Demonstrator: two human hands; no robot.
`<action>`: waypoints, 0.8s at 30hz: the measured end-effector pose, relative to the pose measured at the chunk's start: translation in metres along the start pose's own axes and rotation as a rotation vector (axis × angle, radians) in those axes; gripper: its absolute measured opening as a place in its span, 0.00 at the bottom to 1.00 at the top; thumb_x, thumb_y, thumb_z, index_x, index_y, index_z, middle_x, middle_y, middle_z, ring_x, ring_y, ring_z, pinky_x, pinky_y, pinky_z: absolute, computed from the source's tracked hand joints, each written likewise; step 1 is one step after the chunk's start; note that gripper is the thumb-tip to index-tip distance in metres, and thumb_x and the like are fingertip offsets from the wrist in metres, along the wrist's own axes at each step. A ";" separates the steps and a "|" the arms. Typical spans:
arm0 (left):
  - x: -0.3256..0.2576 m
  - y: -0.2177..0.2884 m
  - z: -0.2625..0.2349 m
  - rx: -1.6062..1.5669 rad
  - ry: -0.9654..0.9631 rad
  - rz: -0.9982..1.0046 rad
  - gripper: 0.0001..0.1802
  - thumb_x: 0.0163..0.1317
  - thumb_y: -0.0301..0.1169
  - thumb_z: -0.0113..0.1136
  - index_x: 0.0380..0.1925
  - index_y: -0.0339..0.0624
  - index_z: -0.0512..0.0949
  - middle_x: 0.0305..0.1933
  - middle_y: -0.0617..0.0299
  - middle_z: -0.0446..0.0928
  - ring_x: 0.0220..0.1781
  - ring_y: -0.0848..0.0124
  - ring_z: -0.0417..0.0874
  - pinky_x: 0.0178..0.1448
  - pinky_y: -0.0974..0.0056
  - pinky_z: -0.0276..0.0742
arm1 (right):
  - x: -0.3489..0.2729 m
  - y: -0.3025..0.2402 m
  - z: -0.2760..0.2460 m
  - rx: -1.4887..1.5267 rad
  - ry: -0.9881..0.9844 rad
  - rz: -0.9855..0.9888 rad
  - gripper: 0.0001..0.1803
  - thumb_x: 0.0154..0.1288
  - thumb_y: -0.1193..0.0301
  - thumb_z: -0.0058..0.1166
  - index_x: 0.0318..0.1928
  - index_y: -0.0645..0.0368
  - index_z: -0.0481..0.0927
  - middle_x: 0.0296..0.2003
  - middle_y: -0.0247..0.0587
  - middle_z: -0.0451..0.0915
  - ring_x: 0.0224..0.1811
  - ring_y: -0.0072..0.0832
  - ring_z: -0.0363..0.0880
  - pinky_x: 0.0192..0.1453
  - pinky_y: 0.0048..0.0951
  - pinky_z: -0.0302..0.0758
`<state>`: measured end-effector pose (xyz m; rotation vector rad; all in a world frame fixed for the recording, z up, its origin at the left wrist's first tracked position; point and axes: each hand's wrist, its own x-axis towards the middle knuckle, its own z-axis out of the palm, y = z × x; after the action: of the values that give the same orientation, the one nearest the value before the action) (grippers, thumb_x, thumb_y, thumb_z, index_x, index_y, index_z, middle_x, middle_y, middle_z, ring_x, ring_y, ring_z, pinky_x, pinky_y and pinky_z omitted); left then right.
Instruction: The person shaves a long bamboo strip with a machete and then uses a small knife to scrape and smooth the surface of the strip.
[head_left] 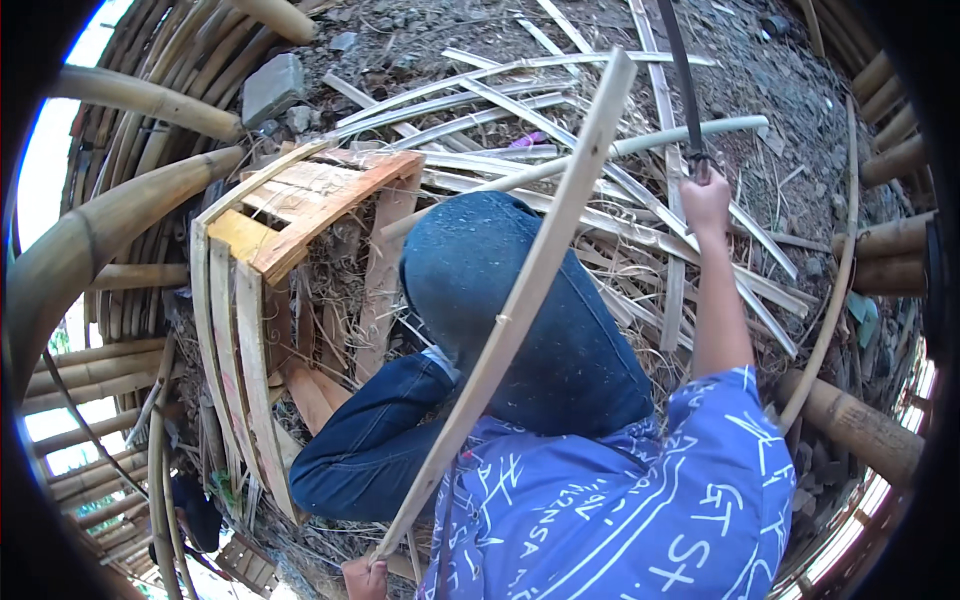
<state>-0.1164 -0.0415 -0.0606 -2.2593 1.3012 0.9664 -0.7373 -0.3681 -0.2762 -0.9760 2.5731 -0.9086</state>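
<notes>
Blue shirt (620, 510) fills the bottom; a bamboo strip (510, 310) is gripped by the left hand (365, 577), a dark blade's (678, 75) handle is clenched in the right hand (706, 197).

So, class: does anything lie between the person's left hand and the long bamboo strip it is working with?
Nothing visible does: the left hand already grips the lower end of the bamboo strip, which runs up across the raised knee.

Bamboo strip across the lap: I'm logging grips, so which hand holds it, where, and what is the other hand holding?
The left hand grips the long bamboo strip at its lower end. The right hand is raised, closed around the bottom of a dark curved handle or blade.
</notes>
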 end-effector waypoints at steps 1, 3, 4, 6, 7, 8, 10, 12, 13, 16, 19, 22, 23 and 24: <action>0.004 0.007 -0.004 -0.014 0.016 0.013 0.31 0.62 0.59 0.51 0.37 0.38 0.80 0.29 0.41 0.77 0.36 0.61 0.81 0.40 0.50 0.70 | -0.014 -0.002 0.002 0.093 -0.007 0.039 0.14 0.53 0.64 0.59 0.22 0.62 0.75 0.19 0.43 0.77 0.22 0.35 0.74 0.30 0.36 0.68; 0.013 0.022 -0.007 -0.080 0.045 0.066 0.31 0.62 0.59 0.51 0.35 0.37 0.79 0.27 0.43 0.75 0.33 0.61 0.79 0.38 0.51 0.69 | -0.043 -0.021 0.000 0.336 0.018 -0.034 0.12 0.51 0.70 0.57 0.19 0.61 0.69 0.15 0.35 0.69 0.17 0.26 0.65 0.26 0.34 0.61; 0.015 0.027 -0.008 -0.102 0.063 0.091 0.31 0.62 0.59 0.50 0.34 0.37 0.78 0.26 0.43 0.74 0.32 0.61 0.79 0.37 0.51 0.68 | -0.053 -0.032 -0.008 0.353 0.000 -0.090 0.09 0.49 0.75 0.54 0.19 0.60 0.68 0.14 0.30 0.66 0.15 0.22 0.62 0.23 0.29 0.60; 0.018 0.035 -0.010 -0.134 0.093 0.144 0.31 0.62 0.59 0.50 0.31 0.37 0.77 0.24 0.45 0.73 0.29 0.61 0.77 0.35 0.52 0.67 | -0.071 -0.057 -0.027 0.445 -0.033 -0.150 0.07 0.49 0.75 0.54 0.20 0.60 0.69 0.14 0.29 0.66 0.15 0.21 0.62 0.22 0.27 0.59; 0.020 0.039 -0.010 -0.146 0.107 0.168 0.31 0.62 0.59 0.50 0.30 0.36 0.77 0.23 0.46 0.72 0.28 0.61 0.76 0.34 0.52 0.66 | -0.078 -0.070 -0.036 0.536 -0.072 -0.222 0.06 0.49 0.76 0.54 0.21 0.60 0.70 0.13 0.28 0.66 0.14 0.20 0.62 0.21 0.25 0.58; 0.019 0.041 -0.010 -0.157 0.122 0.190 0.31 0.62 0.59 0.50 0.29 0.36 0.76 0.22 0.46 0.71 0.27 0.62 0.75 0.33 0.53 0.66 | -0.085 -0.084 -0.046 0.540 -0.066 -0.216 0.06 0.49 0.76 0.54 0.21 0.60 0.70 0.13 0.28 0.66 0.14 0.20 0.62 0.21 0.25 0.58; 0.018 0.046 -0.009 -0.171 0.157 0.232 0.32 0.63 0.59 0.50 0.27 0.36 0.75 0.20 0.48 0.69 0.24 0.62 0.74 0.30 0.54 0.64 | -0.095 -0.107 -0.061 0.460 -0.194 -0.389 0.02 0.48 0.77 0.53 0.24 0.60 0.73 0.13 0.31 0.69 0.13 0.25 0.68 0.20 0.27 0.62; 0.015 0.047 -0.007 -0.184 0.194 0.273 0.32 0.63 0.59 0.49 0.24 0.36 0.74 0.18 0.50 0.68 0.22 0.62 0.72 0.28 0.54 0.63 | -0.104 -0.120 -0.060 0.402 -0.187 -0.505 0.03 0.47 0.77 0.53 0.26 0.59 0.75 0.14 0.35 0.72 0.15 0.30 0.73 0.21 0.31 0.66; 0.015 0.047 -0.007 -0.187 0.214 0.294 0.32 0.63 0.58 0.49 0.23 0.35 0.74 0.17 0.50 0.67 0.20 0.62 0.71 0.27 0.55 0.62 | -0.107 -0.124 -0.060 0.337 -0.183 -0.623 0.05 0.46 0.77 0.54 0.28 0.59 0.77 0.15 0.39 0.75 0.17 0.36 0.77 0.23 0.34 0.69; 0.012 0.042 -0.006 -0.199 0.279 0.350 0.33 0.63 0.58 0.49 0.19 0.35 0.72 0.14 0.53 0.65 0.17 0.63 0.69 0.24 0.56 0.60 | -0.099 -0.134 -0.059 0.081 -0.169 -0.701 0.09 0.42 0.75 0.57 0.29 0.57 0.77 0.20 0.47 0.79 0.24 0.45 0.80 0.28 0.41 0.75; 0.011 0.037 -0.002 -0.211 0.337 0.398 0.35 0.64 0.58 0.48 0.16 0.34 0.71 0.11 0.55 0.62 0.13 0.63 0.67 0.21 0.57 0.58 | -0.080 -0.132 -0.048 -0.054 -0.148 -0.728 0.11 0.40 0.72 0.60 0.28 0.57 0.76 0.20 0.47 0.79 0.26 0.46 0.81 0.31 0.43 0.77; 0.014 0.049 -0.002 -0.221 0.325 0.421 0.35 0.64 0.58 0.48 0.14 0.34 0.70 0.10 0.56 0.61 0.11 0.64 0.65 0.20 0.58 0.57 | -0.064 -0.134 -0.038 -0.065 -0.125 -0.814 0.11 0.40 0.72 0.60 0.29 0.57 0.76 0.21 0.46 0.79 0.27 0.46 0.81 0.33 0.43 0.78; 0.015 0.051 -0.002 -0.216 0.305 0.441 0.35 0.64 0.57 0.49 0.14 0.34 0.69 0.10 0.56 0.60 0.11 0.65 0.65 0.20 0.59 0.56 | -0.064 -0.135 -0.039 -0.071 -0.129 -0.818 0.11 0.40 0.72 0.60 0.29 0.57 0.76 0.21 0.46 0.79 0.27 0.46 0.81 0.33 0.43 0.78; 0.016 0.047 0.003 -0.221 0.305 0.437 0.35 0.64 0.57 0.49 0.14 0.34 0.69 0.10 0.56 0.60 0.11 0.65 0.65 0.20 0.59 0.56 | -0.062 -0.136 -0.039 -0.093 -0.108 -0.837 0.11 0.40 0.72 0.60 0.28 0.57 0.76 0.20 0.46 0.79 0.27 0.45 0.82 0.33 0.42 0.78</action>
<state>-0.1528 -0.0735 -0.0727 -2.4084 1.9693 0.9666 -0.6374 -0.3881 -0.1602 -2.1294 2.1002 -0.8572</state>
